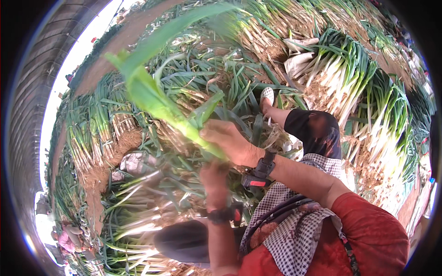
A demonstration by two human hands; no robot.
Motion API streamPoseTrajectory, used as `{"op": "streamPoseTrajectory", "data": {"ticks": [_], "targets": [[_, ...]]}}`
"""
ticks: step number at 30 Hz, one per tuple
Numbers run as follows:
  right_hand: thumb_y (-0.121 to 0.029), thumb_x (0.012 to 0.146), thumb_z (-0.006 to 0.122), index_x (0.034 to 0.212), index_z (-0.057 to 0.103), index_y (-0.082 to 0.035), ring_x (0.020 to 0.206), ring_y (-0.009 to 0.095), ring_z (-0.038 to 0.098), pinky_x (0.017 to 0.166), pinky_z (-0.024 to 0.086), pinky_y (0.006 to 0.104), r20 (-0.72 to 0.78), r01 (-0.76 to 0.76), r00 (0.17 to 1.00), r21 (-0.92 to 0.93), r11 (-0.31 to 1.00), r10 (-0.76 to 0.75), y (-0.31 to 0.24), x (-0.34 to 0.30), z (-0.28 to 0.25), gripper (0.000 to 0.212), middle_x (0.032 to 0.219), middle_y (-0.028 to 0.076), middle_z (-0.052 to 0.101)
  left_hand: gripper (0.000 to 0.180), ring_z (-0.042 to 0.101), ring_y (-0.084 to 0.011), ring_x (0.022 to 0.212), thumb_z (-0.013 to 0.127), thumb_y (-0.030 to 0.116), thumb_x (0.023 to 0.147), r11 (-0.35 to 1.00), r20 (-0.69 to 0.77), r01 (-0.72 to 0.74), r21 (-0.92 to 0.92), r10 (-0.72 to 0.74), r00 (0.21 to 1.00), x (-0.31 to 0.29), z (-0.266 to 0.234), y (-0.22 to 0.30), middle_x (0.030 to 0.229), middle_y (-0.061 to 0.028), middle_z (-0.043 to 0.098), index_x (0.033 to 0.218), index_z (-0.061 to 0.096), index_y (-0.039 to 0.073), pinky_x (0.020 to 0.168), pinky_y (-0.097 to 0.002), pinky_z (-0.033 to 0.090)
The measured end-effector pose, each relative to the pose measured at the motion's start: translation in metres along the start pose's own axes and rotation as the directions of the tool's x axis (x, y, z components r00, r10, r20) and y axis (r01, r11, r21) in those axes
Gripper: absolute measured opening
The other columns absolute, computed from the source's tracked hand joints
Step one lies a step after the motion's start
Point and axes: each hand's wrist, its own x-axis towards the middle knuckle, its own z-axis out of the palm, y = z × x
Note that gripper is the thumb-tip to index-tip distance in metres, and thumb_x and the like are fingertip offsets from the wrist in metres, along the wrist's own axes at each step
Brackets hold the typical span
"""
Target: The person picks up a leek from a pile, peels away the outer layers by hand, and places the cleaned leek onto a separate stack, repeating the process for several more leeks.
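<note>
Green leek (159, 103) is held at a tilt near the centre of the view, leaves toward the upper left, above scattered loose leaves (235, 83). Right hand (232, 143): fingers grasping its lower stalk. Left hand (214, 181): just below the stalk's lower end, blurred; I cannot tell whether its fingers grip or are free. Rooted leek bundles (343, 83) lie at right; a black device (265, 166) sits on each wrist.

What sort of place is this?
Probably a covered produce yard or farm shed: rooted leek-like bundles lie in rows on brown ground, a ribbed grey wall or roof runs along the left, and the right hand grips a loose stalk.
</note>
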Motion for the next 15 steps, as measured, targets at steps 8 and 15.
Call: {"op": "streamPoseTrajectory", "data": {"ticks": [8, 15], "targets": [[-0.020, 0.088, 0.071, 0.091, 0.065, -0.002, 0.075, 0.007, 0.052, 0.066, 0.042, 0.0229, 0.003, -0.036, 0.999, -0.043, 0.998, 0.036, 0.016, 0.001, -0.006, 0.019, 0.085, -0.001, 0.059, 0.035, 0.057, -0.0158, 0.096, 0.062, 0.021, 0.094, 0.925, -0.455, -0.199, -0.324, 0.031, 0.890, 0.034, -0.091, 0.172, 0.108, -0.0089, 0.065, 0.117, 0.060, -0.005, 0.091, -0.0289, 0.042], [-0.019, 0.089, 0.069, 0.099, 0.066, -0.001, 0.076, 0.007, 0.053, 0.066, 0.043, 0.0240, 0.016, -0.270, 0.961, 0.255, 0.929, 0.275, 0.008, -0.006, 0.005, 0.021, 0.085, -0.001, 0.060, 0.021, 0.058, -0.0170, 0.095, 0.065, 0.012, 0.092, 0.731, -0.251, -0.274, -0.625, 0.144, 0.957, 0.041, -0.109, 0.149, 0.105, -0.0073, 0.065, 0.110, 0.066, 0.002, 0.095, -0.0359, 0.044]]}}
